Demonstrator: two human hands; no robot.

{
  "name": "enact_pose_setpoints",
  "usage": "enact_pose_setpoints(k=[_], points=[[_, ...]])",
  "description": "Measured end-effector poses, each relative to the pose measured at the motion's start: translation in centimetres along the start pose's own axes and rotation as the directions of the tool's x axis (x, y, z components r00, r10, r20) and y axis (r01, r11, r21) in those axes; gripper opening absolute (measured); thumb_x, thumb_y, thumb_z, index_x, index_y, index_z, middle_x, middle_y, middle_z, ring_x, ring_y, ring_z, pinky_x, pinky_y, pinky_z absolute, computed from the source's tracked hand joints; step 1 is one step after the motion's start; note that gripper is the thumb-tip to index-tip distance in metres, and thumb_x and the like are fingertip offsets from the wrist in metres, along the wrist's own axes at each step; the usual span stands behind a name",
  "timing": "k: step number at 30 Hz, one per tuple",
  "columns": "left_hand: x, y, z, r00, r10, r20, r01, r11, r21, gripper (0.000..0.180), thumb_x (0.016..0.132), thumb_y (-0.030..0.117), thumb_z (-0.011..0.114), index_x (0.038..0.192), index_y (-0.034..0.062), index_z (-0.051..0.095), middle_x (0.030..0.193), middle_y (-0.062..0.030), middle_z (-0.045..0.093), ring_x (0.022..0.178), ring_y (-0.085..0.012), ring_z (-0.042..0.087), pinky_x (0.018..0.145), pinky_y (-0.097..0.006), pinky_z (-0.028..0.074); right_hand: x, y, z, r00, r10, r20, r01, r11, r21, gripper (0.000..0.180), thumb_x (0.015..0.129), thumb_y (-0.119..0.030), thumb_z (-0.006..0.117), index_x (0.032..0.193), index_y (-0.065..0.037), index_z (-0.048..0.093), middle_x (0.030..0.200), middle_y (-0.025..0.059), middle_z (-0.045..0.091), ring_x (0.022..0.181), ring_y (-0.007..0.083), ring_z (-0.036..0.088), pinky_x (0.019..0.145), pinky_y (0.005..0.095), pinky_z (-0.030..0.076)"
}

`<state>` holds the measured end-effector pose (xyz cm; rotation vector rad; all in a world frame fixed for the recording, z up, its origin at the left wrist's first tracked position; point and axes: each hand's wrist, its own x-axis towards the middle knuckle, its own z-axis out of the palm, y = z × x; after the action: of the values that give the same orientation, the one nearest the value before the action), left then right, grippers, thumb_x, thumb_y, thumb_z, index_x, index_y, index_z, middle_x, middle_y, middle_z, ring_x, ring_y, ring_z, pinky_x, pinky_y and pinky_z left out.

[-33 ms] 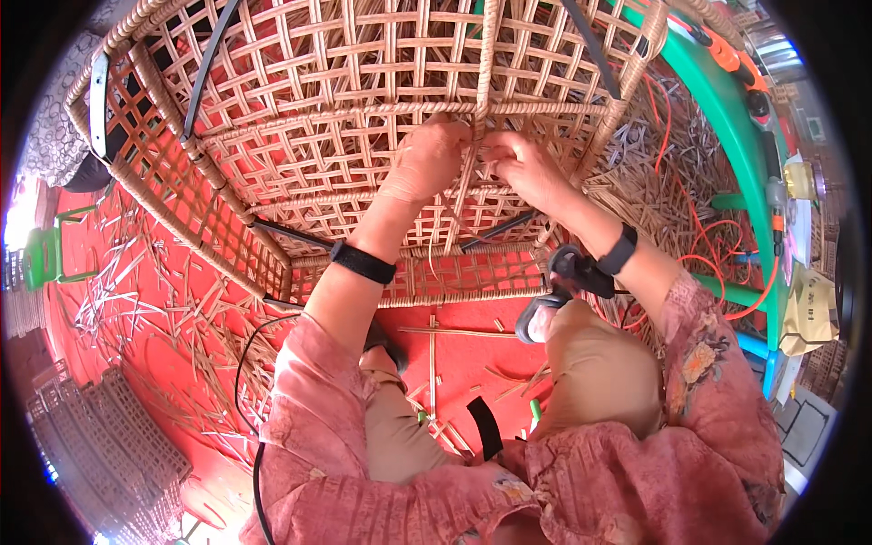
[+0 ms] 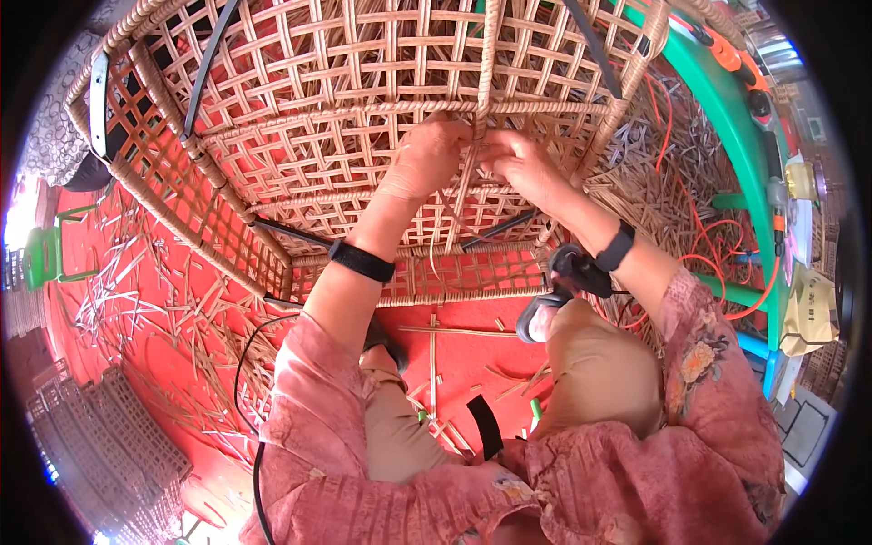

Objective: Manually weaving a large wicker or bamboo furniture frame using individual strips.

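A large woven rattan frame (image 2: pixel 354 145) tilts in front of me, its open lattice divided by cord-wrapped ribs. At the upright middle rib (image 2: pixel 488 64), my left hand (image 2: pixel 425 162) is closed, its fingertips partly hidden behind the weave. From the other side my right hand (image 2: pixel 525 168) pinches at the same rib, close to the left fingers. It seems to grip a thin strip there, though the fingers cover most of it. Below the hands a loose rattan strip (image 2: pixel 433 259) dangles in front of the lattice. Black bands circle both wrists.
Cut strips (image 2: pixel 209 363) litter the red floor (image 2: pixel 454 372), with a heap of them (image 2: pixel 699 173) beyond the frame on the right. A green stool (image 2: pixel 727 127) carries orange-and-black tools with a looping orange cord. More woven panels (image 2: pixel 109 436) stand lower left, and a small green chair (image 2: pixel 41 254) at left.
My right hand's fingers have shifted very slightly at the rib. The left hand and the frame look the same.
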<state>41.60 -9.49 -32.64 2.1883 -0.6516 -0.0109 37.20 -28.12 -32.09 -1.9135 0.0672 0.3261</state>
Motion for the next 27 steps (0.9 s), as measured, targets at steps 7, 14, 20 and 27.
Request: enact_pose_setpoints(k=[7, 14, 20, 27], points=[[-0.3, -0.7, 0.2, 0.999, -0.044, -0.03, 0.043, 0.998, -0.049, 0.014, 0.082, 0.006, 0.062, 0.093, 0.0068, 0.07, 0.087, -0.0157, 0.067, 0.083, -0.0339, 0.065, 0.074, -0.039, 0.052, 1.9, 2.2, 0.7, 0.993, -0.08, 0.087, 0.071, 0.992, 0.1, 0.039, 0.085, 0.006, 0.052, 0.123, -0.002, 0.054, 0.1, 0.0046, 0.065, 0.094, 0.0121, 0.061, 0.082, 0.0252, 0.049], [-0.6, -0.3, 0.6, 0.961, -0.247, -0.121, 0.268, 0.94, 0.212, 0.016, 0.082, 0.022, 0.063, 0.087, 0.0084, 0.07, 0.076, -0.0163, 0.068, 0.075, -0.0336, 0.067, 0.067, -0.043, 0.053, 1.6, -0.6, 0.4, 0.968, 0.054, 0.243, -0.137, 0.931, 0.339, 0.047, 0.077, 0.008, 0.051, 0.122, -0.005, 0.057, 0.094, 0.0029, 0.064, 0.078, 0.0105, 0.058, 0.072, 0.0228, 0.048], [-0.2, 0.2, 1.1, 0.947, -0.296, -0.125, 0.318, 0.914, 0.251, 0.018, 0.083, 0.022, 0.063, 0.093, 0.0099, 0.07, 0.079, -0.017, 0.069, 0.076, -0.0324, 0.068, 0.066, -0.042, 0.053, 3.0, -0.6, -0.7, 0.946, 0.073, 0.315, -0.098, 0.993, 0.063, 0.04, 0.081, 0.004, 0.053, 0.119, -0.006, 0.059, 0.085, 0.0013, 0.063, 0.073, 0.0098, 0.057, 0.069, 0.0233, 0.049], [-0.4, 0.5, 0.9, 0.945, -0.318, -0.079, 0.327, 0.927, 0.185, 0.02, 0.081, 0.025, 0.067, 0.086, 0.0062, 0.064, 0.078, -0.0161, 0.067, 0.078, -0.0351, 0.065, 0.069, -0.045, 0.05, 3.1, -0.7, -1.8, 0.963, 0.013, 0.269, 0.076, 0.945, -0.318, 0.025, 0.08, -0.012, 0.067, 0.103, -0.004, 0.064, 0.077, 0.0129, 0.065, 0.068, 0.0218, 0.064, 0.062, 0.0348, 0.049]])
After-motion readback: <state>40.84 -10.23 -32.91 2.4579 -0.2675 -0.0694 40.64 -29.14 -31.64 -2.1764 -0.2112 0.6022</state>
